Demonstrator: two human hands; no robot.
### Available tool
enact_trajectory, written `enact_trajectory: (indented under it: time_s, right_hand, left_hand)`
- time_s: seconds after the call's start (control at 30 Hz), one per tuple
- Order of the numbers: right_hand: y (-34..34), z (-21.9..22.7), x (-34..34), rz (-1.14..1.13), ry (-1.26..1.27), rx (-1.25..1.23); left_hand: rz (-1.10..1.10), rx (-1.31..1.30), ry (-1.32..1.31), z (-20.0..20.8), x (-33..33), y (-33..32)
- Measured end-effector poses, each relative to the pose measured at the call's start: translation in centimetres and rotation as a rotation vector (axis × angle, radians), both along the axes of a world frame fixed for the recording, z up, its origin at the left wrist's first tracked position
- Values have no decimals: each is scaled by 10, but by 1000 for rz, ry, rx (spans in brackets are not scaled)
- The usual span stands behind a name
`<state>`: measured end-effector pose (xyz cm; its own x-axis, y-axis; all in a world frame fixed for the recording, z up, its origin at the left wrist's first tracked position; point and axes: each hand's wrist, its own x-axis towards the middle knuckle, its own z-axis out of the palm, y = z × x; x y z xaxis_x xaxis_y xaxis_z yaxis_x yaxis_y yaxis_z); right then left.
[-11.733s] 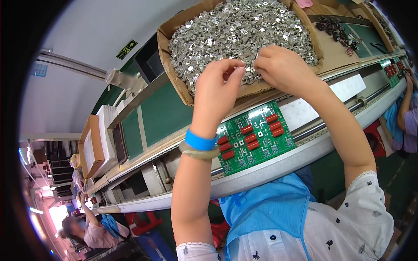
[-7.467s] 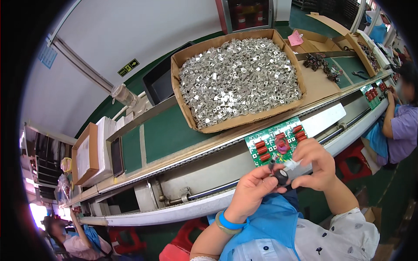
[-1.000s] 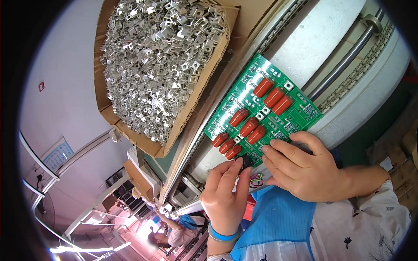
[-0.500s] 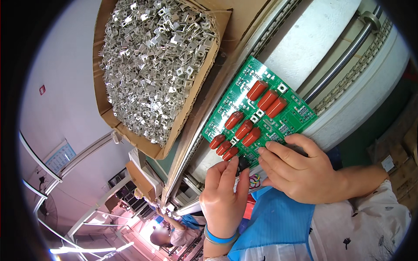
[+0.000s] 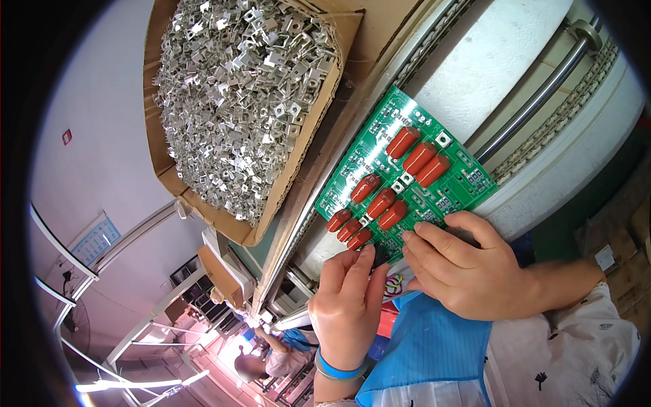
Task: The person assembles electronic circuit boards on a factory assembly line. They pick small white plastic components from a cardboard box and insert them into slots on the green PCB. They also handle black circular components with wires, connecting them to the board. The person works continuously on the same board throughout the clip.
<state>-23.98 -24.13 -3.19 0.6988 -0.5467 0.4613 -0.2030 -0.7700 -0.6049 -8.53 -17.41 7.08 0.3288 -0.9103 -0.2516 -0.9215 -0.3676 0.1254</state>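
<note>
A green circuit board [image 5: 444,159] lies tilted on the conveyor, carrying several dark red capacitors [image 5: 419,158] in rows and a few small metal terminals [image 5: 443,140]. My left hand [image 5: 347,292] is at its near corner, thumb and forefinger closed around a small black component [image 5: 380,256], mostly hidden by the fingers. My right hand [image 5: 471,271] grips the board's near right edge, fingertips resting on its surface. Between the hands, several coloured rubber bands [image 5: 393,285] show below the board.
An open cardboard box [image 5: 274,197] heaped with small metal terminals [image 5: 237,102] stands at the left. A conveyor chain [image 5: 563,112] and a steel rod [image 5: 536,98] run along the right. Another person [image 5: 274,363] sits farther back at the lower left.
The black component at my left fingertips is more covered than before. Both hands stay at nearly the same spots on the board; the view has shifted slightly.
</note>
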Motion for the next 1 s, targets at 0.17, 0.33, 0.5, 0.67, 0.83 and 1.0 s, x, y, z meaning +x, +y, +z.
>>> enact_trajectory:
  time_s: [0.17,0.33,0.5,0.67,0.83,1.0]
  right_hand:
    - [0,1,1,3,2,5]
    - [-1,1,-1,5,4,20]
    - [-1,2,-1,18,7,27]
    - [-1,3,-1,24,6,48]
    - [-2,4,-3,32,9,52]
    - [-1,3,-2,35,13,53]
  left_hand:
    - [-33,11,-19,1,1,0]
    - [12,-3,7,-2,0,1]
    - [-6,-2,-1,-1,0,0]
    - [-41,-9,-14,-1,1,-1]
    - [-92,12,-59,-1,0,-1]
    - [-48,-74,-89,-10,-7,10]
